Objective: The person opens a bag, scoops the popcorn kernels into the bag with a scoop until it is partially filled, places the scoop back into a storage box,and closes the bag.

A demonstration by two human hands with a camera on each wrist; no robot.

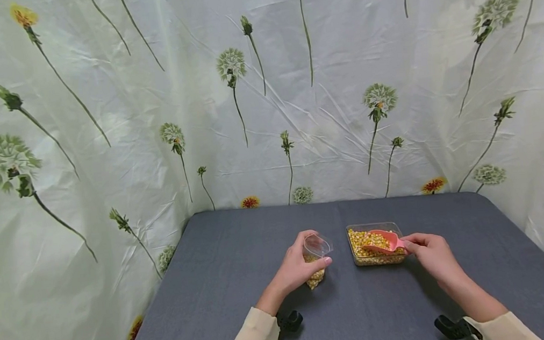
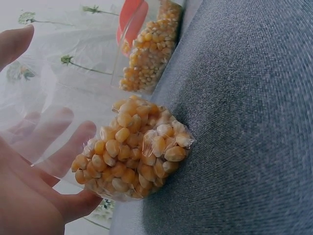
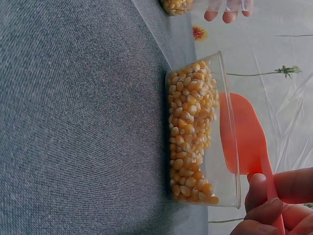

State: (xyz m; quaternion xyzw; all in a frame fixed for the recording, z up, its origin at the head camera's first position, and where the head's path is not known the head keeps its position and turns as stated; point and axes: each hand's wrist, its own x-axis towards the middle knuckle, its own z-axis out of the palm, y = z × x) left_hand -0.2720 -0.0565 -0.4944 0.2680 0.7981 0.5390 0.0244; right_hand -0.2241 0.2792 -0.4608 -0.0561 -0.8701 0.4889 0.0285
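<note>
My left hand (image 1: 300, 265) grips a clear plastic bag (image 1: 316, 280) with its mouth spread wide; corn kernels (image 2: 132, 152) fill its bottom, which touches the table. Right of it stands a clear rectangular container (image 1: 380, 260) holding more corn kernels (image 3: 188, 122). In my right hand (image 1: 432, 256) is the handle of a pink scoop (image 1: 392, 240), pinched between thumb and fingers. The scoop's bowl lies over the container, partly below its rim, with kernels in it in the head view. In the right wrist view the scoop (image 3: 244, 134) shows its outer side.
A dark grey cloth covers the table (image 1: 231, 260). Behind and at the sides hangs a pale curtain (image 1: 267, 111) printed with dandelions. Black straps (image 1: 291, 321) with wrist cameras sit at both cream sleeves (image 1: 255, 339).
</note>
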